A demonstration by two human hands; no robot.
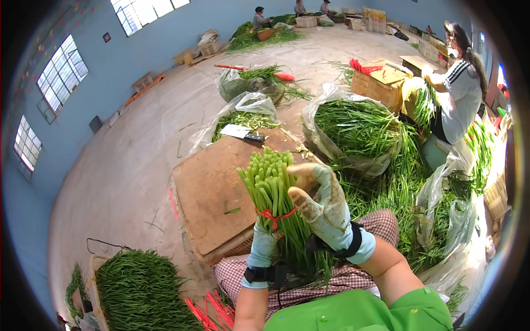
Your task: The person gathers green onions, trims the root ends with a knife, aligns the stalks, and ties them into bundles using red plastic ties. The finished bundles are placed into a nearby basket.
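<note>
An upright bundle of long green vegetable stalks [271,182], pale cut ends on top and leaves hanging down, is before me over my lap. A red tie [275,216] with writing is knotted around its middle. My left hand [263,246], in a pale blue work glove, grips the bundle below the tie; its fingers are mostly hidden behind the stalks. My right hand [329,202], in a soiled matching glove, is at the bundle's right side. Its thumb and fingers are apart and curved, holding nothing. Whether the fingertips touch the stalks I cannot tell.
A wooden board [219,190] on a crate bears a cleaver [242,132]. Loose greens fill a plastic bag [356,132] and lie at right. At lower left are a crate of greens [136,289] and red ties [213,310]. A co-worker [459,91] sits at right.
</note>
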